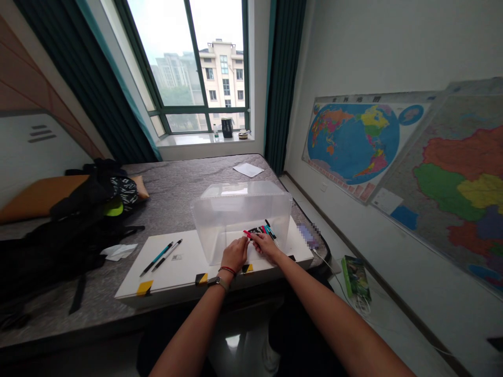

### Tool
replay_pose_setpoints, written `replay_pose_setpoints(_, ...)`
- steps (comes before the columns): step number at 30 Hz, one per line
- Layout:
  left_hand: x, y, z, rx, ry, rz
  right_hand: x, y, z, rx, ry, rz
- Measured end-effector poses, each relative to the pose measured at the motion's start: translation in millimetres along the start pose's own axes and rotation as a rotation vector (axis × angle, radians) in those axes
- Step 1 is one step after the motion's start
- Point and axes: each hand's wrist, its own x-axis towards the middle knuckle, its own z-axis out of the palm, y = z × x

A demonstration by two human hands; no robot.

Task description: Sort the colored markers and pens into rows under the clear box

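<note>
My left hand (234, 255), with a watch and a red band at the wrist, is closed, its fingertips meeting those of my right hand. Between them is a pink-red pen (247, 233), partly hidden by the fingers; both hands pinch it. My right hand (264, 245) is closed too, coming in from the right. Just beyond it lie several pens or pen parts (259, 230), black, red and blue, at the right part of a clear plastic box (212, 222). On the white carton (173, 277) to the left lie a blue-and-black pen (156, 259) and a white-and-black pen (167, 255).
The carton rests on a grey mattress (176, 183). Dark clothing and bags (78, 225) lie at left near a crumpled tissue (119, 252). A paper sheet (248, 169) lies farther back. At right, a cable runs down near a green box (356, 277).
</note>
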Motion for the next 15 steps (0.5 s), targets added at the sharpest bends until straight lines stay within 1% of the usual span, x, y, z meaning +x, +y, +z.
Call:
replay_pose_setpoints(4,-0.4,1.4,-1.3,0.019,-0.022,-0.030,1.3,3.6,0.3,-0.009,-0.025,-0.062)
replay_pose_setpoints(9,-1.6,3.1,-3.4,-0.003,-0.022,-0.044,2.8,5.8,1.0,-0.075,-0.012,-0.049)
replay_pose_setpoints(15,-1.9,2.9,-4.9,-0.047,-0.036,-0.040,1.3,3.7,0.2,0.008,0.000,-0.069)
